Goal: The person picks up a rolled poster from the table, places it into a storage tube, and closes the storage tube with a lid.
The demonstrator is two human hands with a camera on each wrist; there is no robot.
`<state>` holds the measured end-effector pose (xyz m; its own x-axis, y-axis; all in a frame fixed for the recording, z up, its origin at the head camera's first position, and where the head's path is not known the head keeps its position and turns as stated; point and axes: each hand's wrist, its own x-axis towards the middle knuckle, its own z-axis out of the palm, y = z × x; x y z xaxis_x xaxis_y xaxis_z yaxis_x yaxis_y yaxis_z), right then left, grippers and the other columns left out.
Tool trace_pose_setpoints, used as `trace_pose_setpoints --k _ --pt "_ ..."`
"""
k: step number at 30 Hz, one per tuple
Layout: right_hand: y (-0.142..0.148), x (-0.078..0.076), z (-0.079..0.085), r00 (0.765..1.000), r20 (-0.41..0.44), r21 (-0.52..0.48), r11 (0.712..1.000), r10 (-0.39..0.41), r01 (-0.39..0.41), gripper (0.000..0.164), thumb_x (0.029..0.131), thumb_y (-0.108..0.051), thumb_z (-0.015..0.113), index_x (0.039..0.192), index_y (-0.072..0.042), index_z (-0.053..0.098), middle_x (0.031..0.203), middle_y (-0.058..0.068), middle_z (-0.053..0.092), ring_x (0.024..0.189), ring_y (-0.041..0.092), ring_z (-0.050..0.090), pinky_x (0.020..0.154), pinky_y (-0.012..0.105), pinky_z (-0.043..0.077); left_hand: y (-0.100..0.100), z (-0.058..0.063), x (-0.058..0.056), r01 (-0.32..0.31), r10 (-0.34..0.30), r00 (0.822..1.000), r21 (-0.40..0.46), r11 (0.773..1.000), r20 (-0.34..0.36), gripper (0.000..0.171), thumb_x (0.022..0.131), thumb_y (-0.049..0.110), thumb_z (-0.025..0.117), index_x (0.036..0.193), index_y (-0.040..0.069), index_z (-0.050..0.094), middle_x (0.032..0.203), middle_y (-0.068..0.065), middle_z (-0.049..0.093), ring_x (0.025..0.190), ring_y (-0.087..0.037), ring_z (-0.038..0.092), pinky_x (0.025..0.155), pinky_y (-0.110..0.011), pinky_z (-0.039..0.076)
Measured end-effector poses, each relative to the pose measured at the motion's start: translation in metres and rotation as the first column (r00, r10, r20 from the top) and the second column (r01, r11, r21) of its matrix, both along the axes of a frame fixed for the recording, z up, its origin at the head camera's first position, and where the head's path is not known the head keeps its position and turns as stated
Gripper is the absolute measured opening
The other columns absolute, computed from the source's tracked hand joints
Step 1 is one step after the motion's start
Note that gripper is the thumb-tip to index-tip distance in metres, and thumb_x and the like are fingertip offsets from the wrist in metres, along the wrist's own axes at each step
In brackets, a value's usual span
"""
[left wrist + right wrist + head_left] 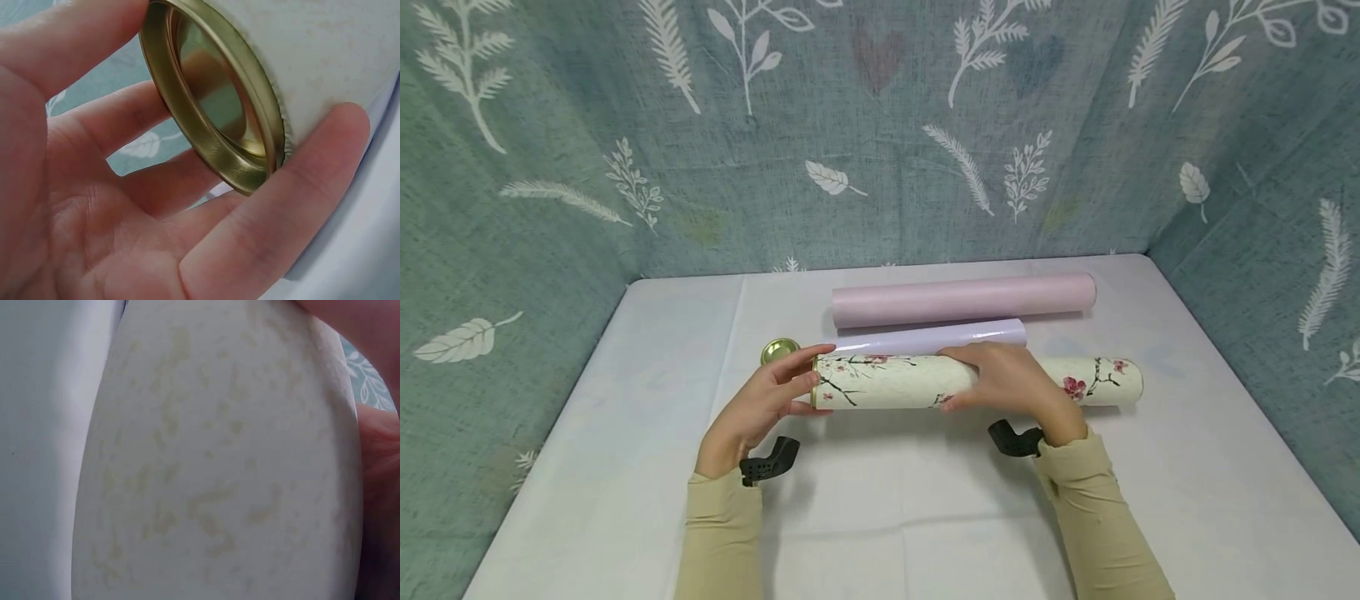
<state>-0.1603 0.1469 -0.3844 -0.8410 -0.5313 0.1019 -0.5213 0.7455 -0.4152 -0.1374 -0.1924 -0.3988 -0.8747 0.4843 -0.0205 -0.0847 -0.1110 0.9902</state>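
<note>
Tube (891, 385), cream with dark branch-and-blossom print: held level over white desk (880, 521), running crosswise, shadow cast on near side. Left grip (763, 396): closed about the tube's left end, digits spread around gold-coloured rim (249, 78). Recess within the rim shiny in left wrist view. Right grip (1011, 379): grasping the tube right of its middle, from above, digits reaching to far and near sides. Right end of tube jutting past this grip, red blossoms visible. Lilac roll (932, 336), glossy: just beyond the tube, partly hidden by it. Pink roll (962, 301): farther beyond the tube, nearly parallel. Round gold-coloured piece (778, 348): just beyond the tube's left end, on desk. Tan sleeves (722, 537) and black wrist mounts (771, 462): on the tube's near side. Green leaf-print cloth (730, 225): hanging well beyond the tube.
</note>
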Motion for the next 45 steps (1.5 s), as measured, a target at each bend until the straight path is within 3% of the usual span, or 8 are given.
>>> trace_pose_setpoints --k 7,15,25,32,39,45 --pt "0.002 0.002 0.002 0.999 0.038 -0.010 1.000 -0.018 0.019 0.064 0.053 -0.075 0.063 0.111 -0.051 0.050 0.098 -0.027 0.054 0.082 -0.001 0.051 0.069 0.026 0.042 0.000 -0.001 -0.001 0.017 -0.017 1.000 0.003 1.000 -0.010 0.047 0.091 0.011 0.051 0.135 0.005 0.034 0.126 -0.021 0.039 0.105 -0.034 0.050 0.078 -0.057 0.042" --pt "0.002 0.002 0.002 0.998 0.050 -0.005 1.000 -0.023 0.024 0.066 0.051 -0.078 0.060 0.110 -0.052 0.050 0.098 -0.028 0.054 0.082 -0.001 0.050 0.068 0.025 0.041 -0.004 -0.002 0.002 0.095 -0.095 0.995 -0.010 0.995 -0.013 0.059 0.085 0.000 0.058 0.137 0.009 0.031 0.131 -0.020 0.032 0.108 -0.033 0.050 0.082 -0.054 0.041" --pt "0.002 0.004 0.005 1.000 0.015 0.001 1.000 -0.002 0.002 0.063 0.053 -0.074 0.063 0.111 -0.049 0.053 0.097 -0.027 0.055 0.080 -0.002 0.052 0.069 0.024 0.042 -0.003 -0.003 0.002 0.019 -0.020 0.998 -0.022 1.000 -0.051 0.060 0.082 -0.002 0.060 0.135 0.006 0.033 0.130 -0.019 0.035 0.105 -0.031 0.054 0.076 -0.056 0.043" --pt "0.000 0.004 0.002 0.999 0.017 -0.002 1.000 0.029 -0.029 0.062 0.055 -0.075 0.061 0.110 -0.048 0.053 0.095 -0.029 0.054 0.077 -0.002 0.050 0.067 0.022 0.041 -0.005 -0.005 0.003 0.013 -0.015 0.999 -0.052 0.999 -0.033 0.059 0.082 0.000 0.062 0.133 0.003 0.033 0.128 -0.020 0.036 0.103 -0.031 0.054 0.077 -0.056 0.043" --pt "-0.003 0.005 -0.003 0.995 0.088 0.021 0.998 0.056 -0.059 0.052 0.059 -0.062 0.070 0.105 -0.042 0.056 0.086 -0.024 0.054 0.073 0.004 0.050 0.065 0.024 0.040 -0.015 -0.011 0.002 0.067 -0.063 0.998 -0.152 0.986 0.027 0.056 0.082 0.006 0.063 0.133 0.010 0.037 0.126 -0.017 0.041 0.106 -0.029 0.052 0.080 -0.050 0.045" --pt "-0.005 0.007 -0.003 0.989 0.141 0.061 0.997 0.044 -0.053 0.051 0.059 -0.066 0.067 0.102 -0.040 0.056 0.080 -0.019 0.054 0.070 0.006 0.049 0.062 0.025 0.039 -0.020 -0.013 0.003 0.069 -0.067 0.998 -0.257 0.964 0.016 0.055 0.083 0.012 0.063 0.133 0.015 0.039 0.122 -0.015 0.048 0.105 -0.028 0.052 0.081 -0.046 0.046"
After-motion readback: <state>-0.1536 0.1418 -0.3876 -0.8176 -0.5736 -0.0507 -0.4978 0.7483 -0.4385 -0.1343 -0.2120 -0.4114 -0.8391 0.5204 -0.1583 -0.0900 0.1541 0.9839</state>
